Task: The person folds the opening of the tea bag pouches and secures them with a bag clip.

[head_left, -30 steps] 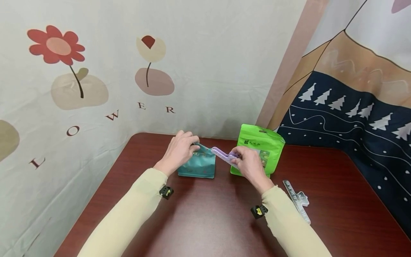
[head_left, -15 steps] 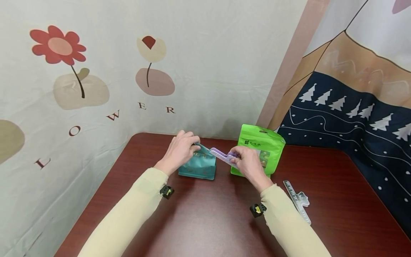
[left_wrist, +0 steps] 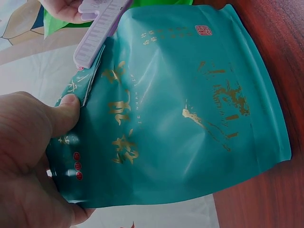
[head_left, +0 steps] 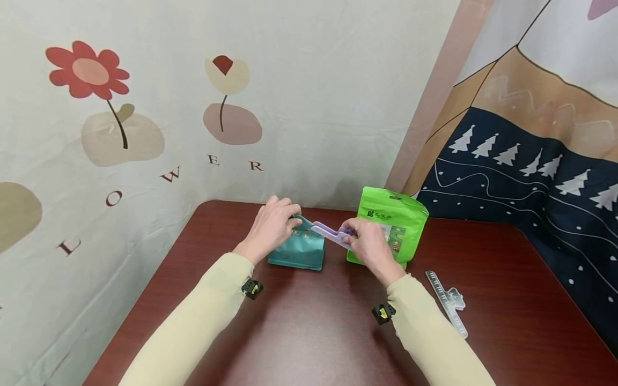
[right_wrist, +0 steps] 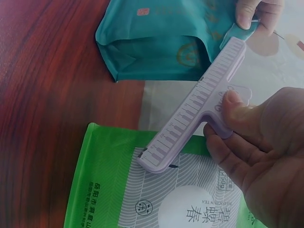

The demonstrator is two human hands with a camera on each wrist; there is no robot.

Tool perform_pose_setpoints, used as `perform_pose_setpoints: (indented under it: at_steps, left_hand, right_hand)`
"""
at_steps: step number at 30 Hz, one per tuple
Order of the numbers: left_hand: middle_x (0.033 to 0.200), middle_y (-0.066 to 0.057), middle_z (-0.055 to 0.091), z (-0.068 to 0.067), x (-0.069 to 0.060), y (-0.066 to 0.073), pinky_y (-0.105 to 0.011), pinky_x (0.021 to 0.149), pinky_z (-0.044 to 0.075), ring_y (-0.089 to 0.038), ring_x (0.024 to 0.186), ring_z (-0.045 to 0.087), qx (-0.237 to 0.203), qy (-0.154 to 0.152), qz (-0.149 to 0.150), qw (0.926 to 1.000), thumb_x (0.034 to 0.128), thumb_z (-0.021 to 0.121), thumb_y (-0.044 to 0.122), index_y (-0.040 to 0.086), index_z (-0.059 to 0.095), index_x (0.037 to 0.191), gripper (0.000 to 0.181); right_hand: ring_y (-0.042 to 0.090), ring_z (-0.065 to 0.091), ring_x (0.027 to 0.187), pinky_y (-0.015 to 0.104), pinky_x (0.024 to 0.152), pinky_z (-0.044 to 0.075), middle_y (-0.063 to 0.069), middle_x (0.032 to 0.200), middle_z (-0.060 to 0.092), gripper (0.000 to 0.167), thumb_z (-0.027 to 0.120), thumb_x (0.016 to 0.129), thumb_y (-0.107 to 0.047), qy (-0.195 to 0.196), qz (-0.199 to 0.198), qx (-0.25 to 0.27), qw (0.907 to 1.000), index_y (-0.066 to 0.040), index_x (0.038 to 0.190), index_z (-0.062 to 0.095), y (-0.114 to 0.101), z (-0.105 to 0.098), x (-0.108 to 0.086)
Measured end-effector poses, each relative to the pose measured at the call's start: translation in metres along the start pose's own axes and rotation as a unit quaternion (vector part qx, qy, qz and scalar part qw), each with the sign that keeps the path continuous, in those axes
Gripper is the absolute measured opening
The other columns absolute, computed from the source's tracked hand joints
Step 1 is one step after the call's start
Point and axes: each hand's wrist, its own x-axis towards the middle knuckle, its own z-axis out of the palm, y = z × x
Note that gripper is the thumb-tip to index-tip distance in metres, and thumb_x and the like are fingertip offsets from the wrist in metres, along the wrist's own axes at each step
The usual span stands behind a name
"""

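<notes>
A teal tea bag (head_left: 300,254) stands upright on the table with its top folded over. My left hand (head_left: 271,224) pinches that fold near the left end, thumb on the front in the left wrist view. My right hand (head_left: 370,242) pinches the grips of a purple sealing clip (right_wrist: 190,111) between thumb and fingers. One end of the clip's long bar (left_wrist: 95,42) lies over the right corner of the fold. The rest of the bar sticks out to the right, beyond the bag. How far its jaws are parted is hard to see.
Behind my right hand stands a green tea bag (head_left: 409,221), close to the clip. A clear clip (head_left: 445,301) lies on the dark red table (head_left: 314,332), beside my right forearm. Printed cloth (head_left: 328,96) hangs along the table's back edge.
My right hand has shifted slightly left with the purple clip, so its end overlaps more of the teal bag's folded corner. The left hand keeps its pinch and has barely moved.
</notes>
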Motion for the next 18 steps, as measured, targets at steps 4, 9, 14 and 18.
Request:
perform_pose_setpoints:
  at_steps: [4, 9, 14, 18]
  left_hand:
    - [0.084, 0.002, 0.055, 0.0001, 0.0006, 0.0009, -0.034, 0.064, 0.036, -0.023, 0.082, 0.043, 0.0, -0.006, -0.003, 1.0, 0.0963, 0.074, 0.021, 0.016, 0.071, 0.097, 0.005]
    - [0.085, 0.002, 0.056, 0.0001, -0.0003, 0.0025, -0.034, 0.066, 0.036, -0.023, 0.083, 0.043, 0.0, -0.009, -0.007, 0.9999, 0.0967, 0.074, 0.02, 0.015, 0.072, 0.099, 0.005]
    - [0.087, 0.001, 0.058, -0.0001, -0.0018, 0.0032, -0.035, 0.068, 0.037, -0.024, 0.086, 0.044, 0.0, -0.01, -0.009, 0.9999, 0.0969, 0.074, 0.02, 0.015, 0.071, 0.101, 0.006]
    - [0.091, 0.001, 0.06, -0.0008, -0.0017, 0.0031, -0.036, 0.07, 0.039, -0.024, 0.089, 0.046, -0.004, -0.011, -0.012, 0.9999, 0.0971, 0.074, 0.02, 0.016, 0.072, 0.103, 0.008]
  right_hand:
    - [0.023, 0.064, 0.078, 0.038, 0.071, 0.056, 0.008, 0.09, 0.074, 0.011, 0.08, 0.087, 0.0, 0.008, -0.001, 0.0, 1.0, -0.006, 0.095, 0.077, -0.0018, 0.0019, 0.0004]
    - [0.024, 0.063, 0.079, 0.038, 0.071, 0.056, 0.007, 0.09, 0.074, 0.011, 0.08, 0.087, -0.001, 0.013, -0.003, -0.011, 0.9999, -0.006, 0.095, 0.077, -0.0044, 0.0032, -0.0001]
    - [0.025, 0.064, 0.081, 0.039, 0.072, 0.056, 0.007, 0.092, 0.074, 0.011, 0.08, 0.087, -0.001, 0.016, -0.005, -0.013, 0.9998, -0.007, 0.096, 0.077, -0.0054, 0.0051, -0.0002]
    - [0.025, 0.065, 0.081, 0.04, 0.073, 0.056, 0.008, 0.092, 0.075, 0.01, 0.079, 0.088, -0.001, 0.023, -0.012, -0.013, 0.9996, -0.007, 0.096, 0.077, -0.0053, 0.0069, 0.0001]
